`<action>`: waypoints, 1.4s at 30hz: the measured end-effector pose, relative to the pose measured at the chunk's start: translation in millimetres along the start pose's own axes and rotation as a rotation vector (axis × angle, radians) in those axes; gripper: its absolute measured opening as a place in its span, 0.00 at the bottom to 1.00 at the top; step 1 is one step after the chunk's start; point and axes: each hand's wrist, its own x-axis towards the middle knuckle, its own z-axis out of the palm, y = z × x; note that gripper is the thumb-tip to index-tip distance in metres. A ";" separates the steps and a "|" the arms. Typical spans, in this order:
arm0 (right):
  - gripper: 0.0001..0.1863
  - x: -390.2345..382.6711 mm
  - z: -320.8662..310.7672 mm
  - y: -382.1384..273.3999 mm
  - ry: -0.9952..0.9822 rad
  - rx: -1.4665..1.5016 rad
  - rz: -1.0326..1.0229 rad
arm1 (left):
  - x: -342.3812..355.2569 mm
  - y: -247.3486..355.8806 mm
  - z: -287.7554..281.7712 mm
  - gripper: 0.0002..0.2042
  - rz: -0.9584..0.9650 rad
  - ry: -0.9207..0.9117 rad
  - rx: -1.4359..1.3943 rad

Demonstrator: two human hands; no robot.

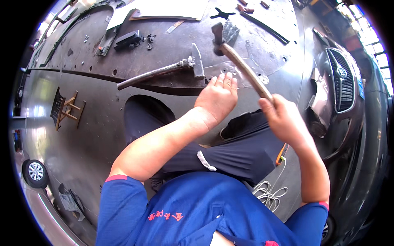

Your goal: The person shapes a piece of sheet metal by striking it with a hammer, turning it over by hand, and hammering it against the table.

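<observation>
My right hand (283, 121) is wrapped round the wooden handle of a hammer (244, 69). The hammer's dark metal head (218, 37) is raised over the near part of a dark steel worktable (143, 53). At the table's near edge, my left hand (218, 98) stretches its fingers onto a thin, shiny metal piece (242, 69) with holes; its thumb is hidden. To the left of that hand lies a second, larger hammer (164, 70), with a dark handle and wrapping near its head. Under the raised hammer head sits a dark, crumpled-looking object (232, 33).
A black box-like part (129, 40), a long dark bar (264, 26) and a white panel (168, 9) lie farther back. A folding stool (67, 108) stands left. A car front (340, 82) is close on the right; a white cable (271, 194) coils on the floor.
</observation>
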 end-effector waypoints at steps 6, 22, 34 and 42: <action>0.25 -12.4 26.4 30.3 0.003 0.062 -0.039 | 6.3 9.6 -8.3 0.20 0.009 -0.025 0.008; 0.14 -85.4 77.5 86.9 0.151 1.374 0.098 | -0.9 -22.5 -27.6 0.18 0.228 0.093 -0.205; 0.17 -65.0 -1.9 45.0 0.153 0.562 -0.152 | 10.7 11.5 -12.4 0.13 0.248 0.179 0.015; 0.14 -36.3 20.2 46.8 0.052 0.147 -0.046 | 11.1 21.9 -11.0 0.14 0.202 0.180 0.005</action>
